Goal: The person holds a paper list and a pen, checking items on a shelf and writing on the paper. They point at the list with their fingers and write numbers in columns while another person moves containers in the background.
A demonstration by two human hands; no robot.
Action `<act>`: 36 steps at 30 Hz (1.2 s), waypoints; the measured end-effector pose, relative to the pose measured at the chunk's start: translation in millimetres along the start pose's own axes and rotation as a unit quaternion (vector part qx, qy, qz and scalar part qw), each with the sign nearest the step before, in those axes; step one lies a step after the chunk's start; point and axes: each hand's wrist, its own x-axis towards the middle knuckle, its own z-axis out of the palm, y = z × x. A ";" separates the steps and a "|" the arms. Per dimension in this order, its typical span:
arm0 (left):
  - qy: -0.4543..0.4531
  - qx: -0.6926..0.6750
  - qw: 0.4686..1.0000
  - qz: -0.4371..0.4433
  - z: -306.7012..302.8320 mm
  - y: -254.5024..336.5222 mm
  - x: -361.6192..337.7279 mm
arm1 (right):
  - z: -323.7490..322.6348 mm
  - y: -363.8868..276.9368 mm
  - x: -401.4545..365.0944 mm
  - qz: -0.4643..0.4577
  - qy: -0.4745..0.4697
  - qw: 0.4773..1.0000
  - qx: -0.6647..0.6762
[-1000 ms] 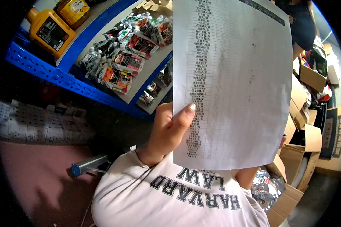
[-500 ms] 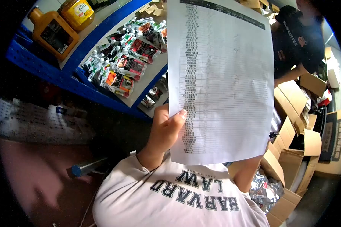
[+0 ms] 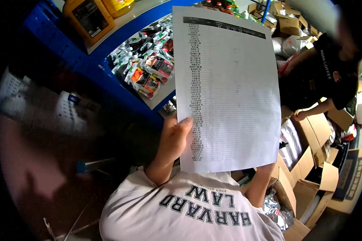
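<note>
Shelving: a blue metal shelf unit (image 3: 84, 66) runs diagonally across the upper left of the frame.
- Upper tier: an orange jug (image 3: 88, 16) with a dark label, and a yellow bottle (image 3: 118, 4) just beside it at the top edge.
- Lower tier: a pale shelf board (image 3: 165, 96) carrying overlapping printed spout pouches (image 3: 149, 68).

Floor: dark reddish surface (image 3: 36, 180) at the lower left.
- A blue-ended metal bar (image 3: 93, 165) lies near the frame centre.
- Open cardboard boxes (image 3: 309, 188) are crowded together at the lower right, with crumpled silver foil bags (image 3: 275, 207) beside them.
</note>
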 end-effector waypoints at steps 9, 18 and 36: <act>0.067 0.091 0.994 0.006 2.7 11.5 -1.9 | 4.3 -8.5 21.5 0.031 -0.038 0.996 0.072; 0.085 0.067 0.994 0.008 -2.9 24.5 -12.6 | 33.3 -7.2 16.5 0.038 -0.024 0.989 0.139; 0.076 0.026 0.997 0.001 -60.2 16.3 -26.0 | 74.6 35.1 -10.0 0.035 -0.012 0.988 0.150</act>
